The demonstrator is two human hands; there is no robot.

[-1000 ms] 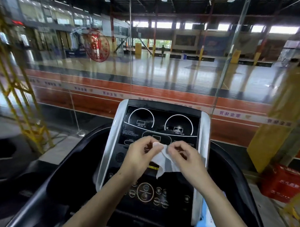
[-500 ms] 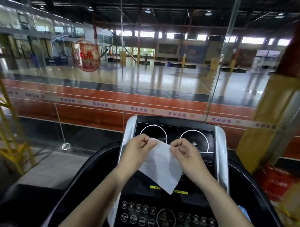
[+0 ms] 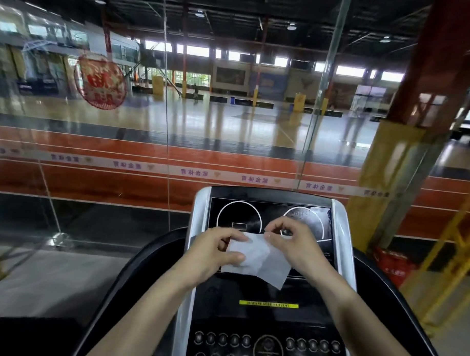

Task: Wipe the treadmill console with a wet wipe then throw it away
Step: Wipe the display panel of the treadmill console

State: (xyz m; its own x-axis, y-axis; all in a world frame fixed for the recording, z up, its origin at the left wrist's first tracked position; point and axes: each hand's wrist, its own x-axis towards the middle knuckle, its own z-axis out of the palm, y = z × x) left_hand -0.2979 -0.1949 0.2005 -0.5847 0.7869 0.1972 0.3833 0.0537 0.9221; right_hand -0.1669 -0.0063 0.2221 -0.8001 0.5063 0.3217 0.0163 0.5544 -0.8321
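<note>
wipe (image 3: 255, 258) is held spread over the console (image 3: 266, 312); it's pinched by left hand (image 3: 212, 253) and right hand (image 3: 292, 246)

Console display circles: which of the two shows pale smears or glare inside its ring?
The right circle, above the right hand; the left circle looks darker.
</note>
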